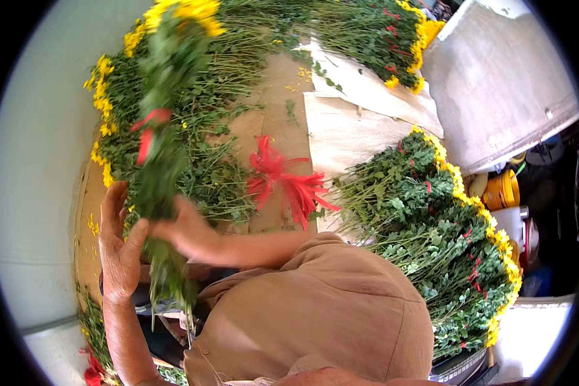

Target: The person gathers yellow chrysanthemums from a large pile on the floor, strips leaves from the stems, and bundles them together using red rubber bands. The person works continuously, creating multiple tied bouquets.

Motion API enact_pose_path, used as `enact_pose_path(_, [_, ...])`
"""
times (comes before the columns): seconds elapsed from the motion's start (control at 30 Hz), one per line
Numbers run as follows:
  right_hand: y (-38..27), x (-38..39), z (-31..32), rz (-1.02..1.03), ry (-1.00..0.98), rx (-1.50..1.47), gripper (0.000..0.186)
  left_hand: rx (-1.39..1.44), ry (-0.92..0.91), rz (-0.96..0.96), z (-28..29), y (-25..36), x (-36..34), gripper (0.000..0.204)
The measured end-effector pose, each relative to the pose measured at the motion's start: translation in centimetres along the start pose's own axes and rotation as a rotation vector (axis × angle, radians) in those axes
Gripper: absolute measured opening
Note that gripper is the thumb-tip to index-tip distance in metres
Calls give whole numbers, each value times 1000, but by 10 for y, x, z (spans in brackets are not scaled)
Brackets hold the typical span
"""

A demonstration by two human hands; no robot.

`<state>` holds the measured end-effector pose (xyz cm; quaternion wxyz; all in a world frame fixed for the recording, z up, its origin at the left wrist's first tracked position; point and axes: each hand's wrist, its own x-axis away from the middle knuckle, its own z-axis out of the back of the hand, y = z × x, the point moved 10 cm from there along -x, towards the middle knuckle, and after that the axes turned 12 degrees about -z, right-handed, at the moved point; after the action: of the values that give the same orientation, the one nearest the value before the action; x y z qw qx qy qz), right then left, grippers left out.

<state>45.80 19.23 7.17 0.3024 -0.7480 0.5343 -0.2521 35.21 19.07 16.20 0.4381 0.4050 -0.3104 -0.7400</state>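
Observation:
Upright in front of me is a bunch of yellow chrysanthemums (164,186), blurred by motion, its blooms at the top. A red ribbon (149,132) is tied around its stems. My right hand (190,235) is closed on the lower part of the bunch, its fingers partly blurred and hidden by the leaves. Just left of the stems is my left hand (119,248), raised with thumb and fingers apart, holding nothing. Beyond my right forearm, a loose heap of red ribbons (283,180) lies on the brown board (270,122).
Cut yellow flowers (225,71) with long stems spread along the left and far side. Tied bunches (424,238) lie in a row at right, blooms outward. Pale sheets (347,125) cover part of the board. A yellow bucket (502,191) and a grey panel (495,77) stand beyond.

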Motion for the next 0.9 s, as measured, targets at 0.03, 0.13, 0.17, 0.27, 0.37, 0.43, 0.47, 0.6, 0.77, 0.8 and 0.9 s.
enact_pose_path(0.03, [-25, -4, 54, -62, 214, 252, 46, -76, -39, -5, -3, 0, -3, 68])
enact_pose_path(0.13, [-128, 24, 192, 40, 668, 392, 47, -60, 7, 45, 29, -59, 13, 66])
enact_pose_path(0.17, [-140, 30, 262, 81, 833, 365, 50, -25, 40, 108, 48, -85, 22, 64])
enact_pose_path(0.27, [-220, 123, 425, 448, 1232, 731, 39, 4, 80, 264, 143, -198, 65, 61])
enact_pose_path(0.37, [-249, 243, 515, 169, 1813, 966, 43, -126, 189, 540, 220, -228, 117, 52])
enact_pose_path(0.43, [-257, 302, 557, 213, 1921, 932, 44, -137, 189, 606, 269, -248, 146, 46])
enact_pose_path(0.47, [-281, 360, 595, 181, 2007, 932, 49, -117, 267, 633, 266, -269, 147, 43])
enact_pose_path(0.6, [-244, 395, 590, -540, 2259, 896, 104, -208, 527, 738, 320, -271, 180, 37])
enact_pose_path(0.77, [-193, 325, 582, -494, 2070, 1386, 95, -78, 456, 803, 314, -362, 203, 42])
enact_pose_path(0.8, [-176, 307, 568, -500, 2055, 1494, 88, -62, 400, 747, 271, -352, 182, 37])
enact_pose_path(0.9, [-110, 200, 510, -262, 1756, 1825, 85, -64, 290, 702, 238, -361, 163, 32])
